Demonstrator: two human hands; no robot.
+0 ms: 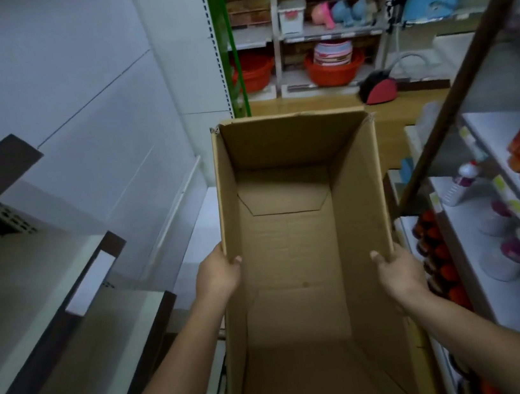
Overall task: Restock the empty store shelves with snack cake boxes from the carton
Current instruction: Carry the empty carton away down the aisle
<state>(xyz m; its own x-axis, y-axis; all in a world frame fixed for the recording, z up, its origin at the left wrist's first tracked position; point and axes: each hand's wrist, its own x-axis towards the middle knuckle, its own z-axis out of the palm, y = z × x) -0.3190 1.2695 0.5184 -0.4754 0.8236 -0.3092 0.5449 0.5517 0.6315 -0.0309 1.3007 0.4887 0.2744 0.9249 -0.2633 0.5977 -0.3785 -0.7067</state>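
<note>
at centre frame, between bare shelves [37, 261] at 9 o'clock and stocked shelves [477, 233] at 3 o'clock, the carton [293, 252] sits mouth up with its plain floor in view. the left hand [217, 274] grips the carton's wall at 8 o'clock, thumb curled over the rim to the inside and fingers outside; the right hand [399, 272] grips the opposite wall at 4 o'clock likewise. red basins [334, 68] sit on a far rack at 12 o'clock.
</note>
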